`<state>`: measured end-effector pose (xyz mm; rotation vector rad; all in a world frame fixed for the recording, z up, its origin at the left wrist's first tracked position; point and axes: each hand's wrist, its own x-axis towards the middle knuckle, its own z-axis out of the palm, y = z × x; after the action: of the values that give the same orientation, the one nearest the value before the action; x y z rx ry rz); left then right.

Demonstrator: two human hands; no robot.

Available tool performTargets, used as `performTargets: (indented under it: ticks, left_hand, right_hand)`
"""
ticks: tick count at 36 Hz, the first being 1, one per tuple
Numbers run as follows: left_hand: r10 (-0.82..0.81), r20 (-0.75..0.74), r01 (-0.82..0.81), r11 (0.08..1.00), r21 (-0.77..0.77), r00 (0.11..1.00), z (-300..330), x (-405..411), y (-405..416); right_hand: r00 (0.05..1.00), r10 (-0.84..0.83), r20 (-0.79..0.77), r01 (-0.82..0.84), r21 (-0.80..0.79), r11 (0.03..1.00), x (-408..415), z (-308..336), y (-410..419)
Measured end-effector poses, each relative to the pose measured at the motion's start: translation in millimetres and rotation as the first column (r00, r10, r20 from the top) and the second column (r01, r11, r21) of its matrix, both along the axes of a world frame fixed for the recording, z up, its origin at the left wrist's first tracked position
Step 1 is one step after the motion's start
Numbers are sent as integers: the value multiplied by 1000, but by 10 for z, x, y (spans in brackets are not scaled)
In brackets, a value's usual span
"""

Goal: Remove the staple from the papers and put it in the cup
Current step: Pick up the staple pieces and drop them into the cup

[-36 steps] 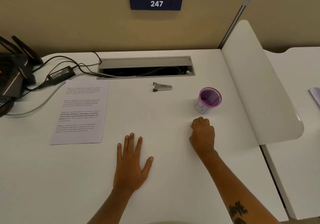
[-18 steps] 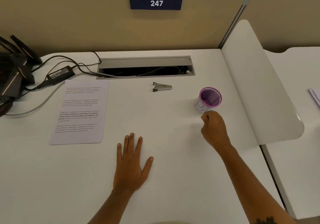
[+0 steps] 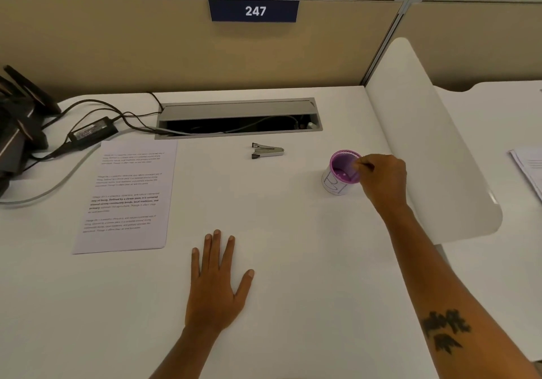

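Observation:
The purple-lined paper cup (image 3: 340,173) stands upright on the right part of the white desk (image 3: 293,261). My right hand (image 3: 382,179) hovers at the cup's right rim, thumb and forefinger pinched together over the opening. The staple between them is too small to make out. My left hand (image 3: 217,284) lies flat on the desk near the front, palm down, fingers spread, holding nothing. The printed papers (image 3: 126,196) lie flat at the left. A metal staple remover (image 3: 267,151) rests between the papers and the cup, toward the back.
An open cable tray (image 3: 239,117) is set into the desk's back. Black cables, a power adapter (image 3: 92,132) and a black device (image 3: 17,132) crowd the far left. A white curved divider (image 3: 425,144) borders the desk on the right, close behind my right hand.
My right hand has lifted off the desk in front of the cup and moved up and to the right, ending at the cup's rim. My left hand has stayed still.

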<state>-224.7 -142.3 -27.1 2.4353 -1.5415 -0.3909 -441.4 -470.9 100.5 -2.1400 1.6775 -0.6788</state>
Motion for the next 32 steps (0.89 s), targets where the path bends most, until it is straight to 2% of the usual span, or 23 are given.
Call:
performTargets:
  ticks: [11,17,23,27,32]
  left_hand:
    - [0,-1,0,1000,-11,1000,5,-8,6]
    - [2,5,-2,1000,-9,1000,0,-5,2]
    - [0,-2,0,1000,-18,1000,7,-14,5]
    - [1,-5,-1,1000,-25,1000,17,-17,9]
    - [1,5,-1,1000,-21,1000,15,-15,6]
  right_hand:
    - [994,17,108,-9,-73,997,-91,-30,34]
    - [960,-41,276,46,-11,999,-73,-94,379]
    - [989,58,139,-72,102,992,-72,-614,814]
    - [997,47,63,-57,180,982,-93,-831,923]
    - [999,11,50,-21,216,976,-37,-911,953]
